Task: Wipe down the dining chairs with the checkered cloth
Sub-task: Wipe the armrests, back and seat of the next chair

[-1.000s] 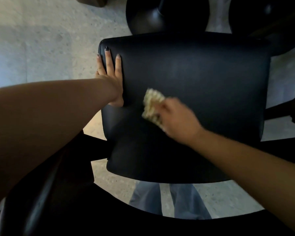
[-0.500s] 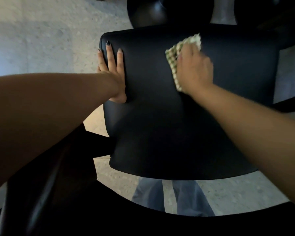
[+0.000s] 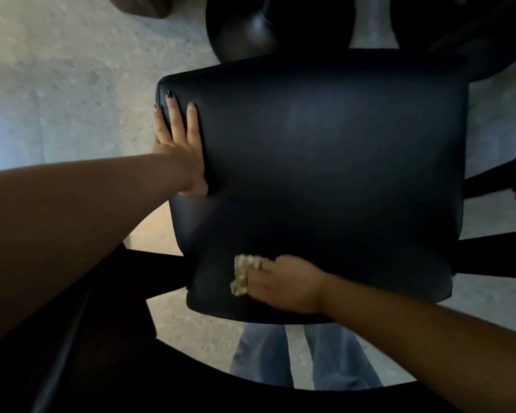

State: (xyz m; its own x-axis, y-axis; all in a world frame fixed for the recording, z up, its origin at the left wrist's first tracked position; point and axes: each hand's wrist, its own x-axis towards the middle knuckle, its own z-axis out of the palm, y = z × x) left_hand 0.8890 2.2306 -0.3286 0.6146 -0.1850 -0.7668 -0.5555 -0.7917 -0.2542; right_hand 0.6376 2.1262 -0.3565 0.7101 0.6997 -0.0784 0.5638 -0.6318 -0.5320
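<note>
Right hand [image 3: 283, 283] has swept from the upper middle of the black padded leather chair seat [image 3: 325, 174] down to its near edge at lower centre, fingers bunched around the crumpled green-and-cream checkered cloth [image 3: 245, 274], motion-blurred. Left hand [image 3: 179, 147] stays flat, fingers straight and apart, on the seat's left edge. Grey speckled concrete floor [image 3: 57, 84] upper left; blue jeans legs [image 3: 304, 359] below seat.

R hand [image 3: 283, 283] + cloth [image 3: 245, 274] on seat [image 3: 325, 162]
</note>
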